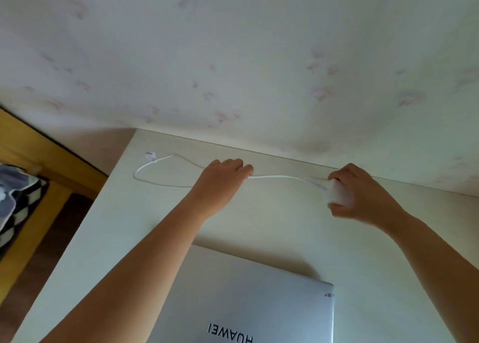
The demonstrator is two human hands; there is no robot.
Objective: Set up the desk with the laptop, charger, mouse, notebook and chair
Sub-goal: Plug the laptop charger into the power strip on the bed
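Desk (375,239) bare at centre between cable (274,177) and laptop (241,298); wall (233,70) closes the top edge; cable loop lies upper left.

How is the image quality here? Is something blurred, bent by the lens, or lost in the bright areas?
In the head view: soft, even light with faint shadows; the desk back edge bows from wide-angle distortion; the white charger block in the right hand is washed out and slightly blurred; the cable held by the left hand stays readable; the laptop logo is sharp.
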